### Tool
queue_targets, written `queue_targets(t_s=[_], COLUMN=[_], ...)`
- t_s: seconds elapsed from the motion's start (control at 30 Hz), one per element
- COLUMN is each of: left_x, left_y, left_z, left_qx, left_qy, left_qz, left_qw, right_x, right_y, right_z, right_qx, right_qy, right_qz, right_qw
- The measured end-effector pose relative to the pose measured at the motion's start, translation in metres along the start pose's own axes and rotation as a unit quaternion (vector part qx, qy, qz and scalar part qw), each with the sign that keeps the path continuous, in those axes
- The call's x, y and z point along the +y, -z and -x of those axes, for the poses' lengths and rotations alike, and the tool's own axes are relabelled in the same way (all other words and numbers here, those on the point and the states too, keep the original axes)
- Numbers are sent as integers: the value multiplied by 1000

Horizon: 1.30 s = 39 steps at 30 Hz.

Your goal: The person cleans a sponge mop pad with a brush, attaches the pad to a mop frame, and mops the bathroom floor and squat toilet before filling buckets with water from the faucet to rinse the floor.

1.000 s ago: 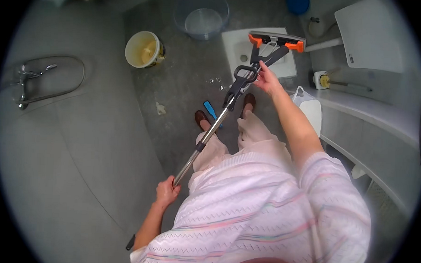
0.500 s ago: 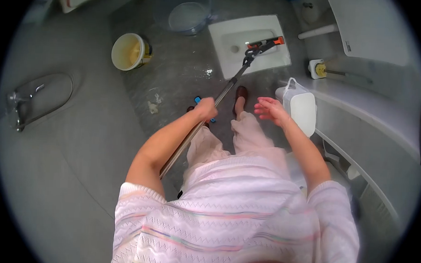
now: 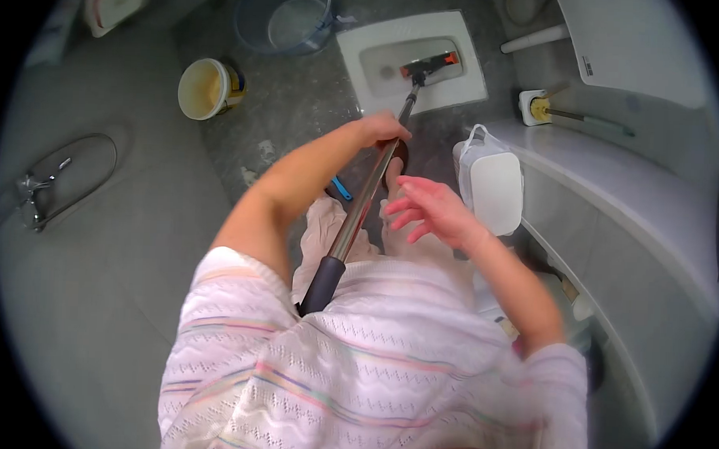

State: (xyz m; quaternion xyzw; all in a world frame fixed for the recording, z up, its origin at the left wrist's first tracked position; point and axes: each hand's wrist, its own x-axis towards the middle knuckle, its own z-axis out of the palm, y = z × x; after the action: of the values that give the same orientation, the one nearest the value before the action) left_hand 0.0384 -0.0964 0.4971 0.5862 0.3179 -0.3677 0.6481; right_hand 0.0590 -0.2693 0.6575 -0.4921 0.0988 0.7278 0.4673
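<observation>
My left hand [image 3: 385, 129] is wrapped round the metal pole of a mop [image 3: 368, 195]. The pole slants from its dark grip, against my shirt, up to a black head with orange ends [image 3: 430, 65]. That head is over the basin of a white squat pan [image 3: 474, 64] set in the floor; I cannot tell whether it touches. My right hand [image 3: 437, 211] hovers beside the pole, fingers apart and slightly bent, holding nothing. A blue-handled tool [image 3: 342, 189] lies on the floor by my feet, partly hidden.
A yellow-stained bucket [image 3: 201, 90] and a clear tub [image 3: 317, 39] stand on the wet floor at the upper left. To the right are a white bin with a bag [image 3: 499, 191] and a toilet brush in its holder [image 3: 535, 109]. A shower hose [image 3: 115, 154] hangs at the left wall.
My left hand has moved forward and right with the mop, whose pole is now steeper and whose head has turned. My right hand has come inward toward the pole.
</observation>
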Motion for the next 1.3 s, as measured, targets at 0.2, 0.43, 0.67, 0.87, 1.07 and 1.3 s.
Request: queue_targets(t_s=[0.2, 0.43, 0.67, 0.87, 1.07, 1.3], left_x=[36, 65, 1, -168, -232, -195], left_y=[-25, -26, 55, 123, 161, 280], left_z=[85, 69, 82, 78, 65, -60], left_qx=[34, 18, 155, 303, 265, 267], left_qy=[8, -136, -66, 89, 221, 113], left_qz=[274, 253, 255, 212, 91, 340], left_qw=[961, 958, 952, 925, 934, 895], right_x=[-26, -82, -123, -97, -64, -51], right_y=[-24, -2, 79, 73, 33, 66], right_z=[1, -9, 75, 116, 171, 56], right_qx=[9, -13, 52, 194, 283, 265], right_qy=[56, 115, 17, -6, -244, -344], right_qz=[-130, -263, -280, -103, -67, -186], right_qw=[990, 958, 958, 976, 925, 881])
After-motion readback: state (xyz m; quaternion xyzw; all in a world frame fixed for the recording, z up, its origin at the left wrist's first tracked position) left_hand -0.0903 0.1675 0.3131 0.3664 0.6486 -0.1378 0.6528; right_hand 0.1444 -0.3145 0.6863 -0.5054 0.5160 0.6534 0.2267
